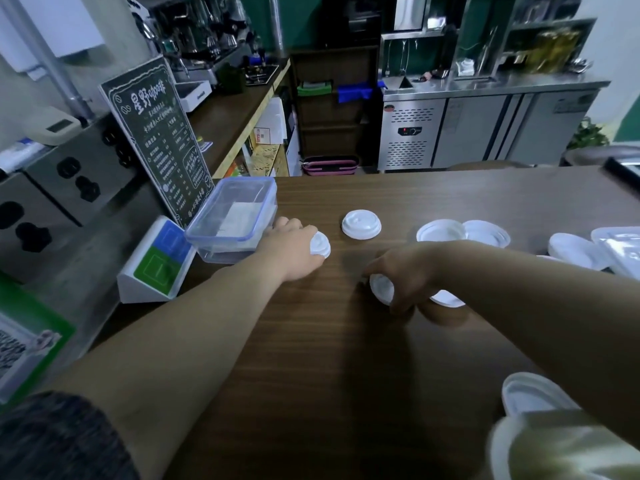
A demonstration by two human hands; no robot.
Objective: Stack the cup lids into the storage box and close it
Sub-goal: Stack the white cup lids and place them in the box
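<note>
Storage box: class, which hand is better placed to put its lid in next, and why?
Left. The left hand holds a lid right beside the storage box; the right hand grips a second lid farther off, near the middle of the table.

My left hand (294,249) covers the left part of the first lid (320,244), and my right hand (408,271) hides much of the second lid (380,289). At the near right, the blurred lid (554,452) is cut by the bottom edge. I cannot read the small text on the menu board (156,140).
</note>
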